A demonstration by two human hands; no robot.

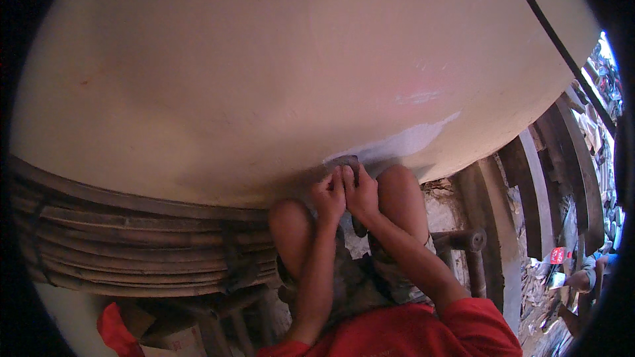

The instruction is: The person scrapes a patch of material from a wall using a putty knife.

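Note:
A large, smooth, cream-coloured curved surface [264,79] fills the upper part of the view. My left hand [328,195] and my right hand [362,193] are side by side at its lower edge, between my knees. Both are closed, thumbs together, on a small dark flat piece [346,160] that looks like sandpaper. It lies against the surface, at the left end of a whitish patch [417,137]. My fingers are mostly hidden under the piece. Beneath my right hand something dark and narrow shows; I cannot make out what it is.
Bundled brown slats [145,238] run along the left, under the curved surface. Dark wooden beams [536,192] stand at the right, beside a round-ended pole [473,240]. A black cable [549,30] crosses the upper right. Another person's leg [582,279] shows at the far right, by scattered debris.

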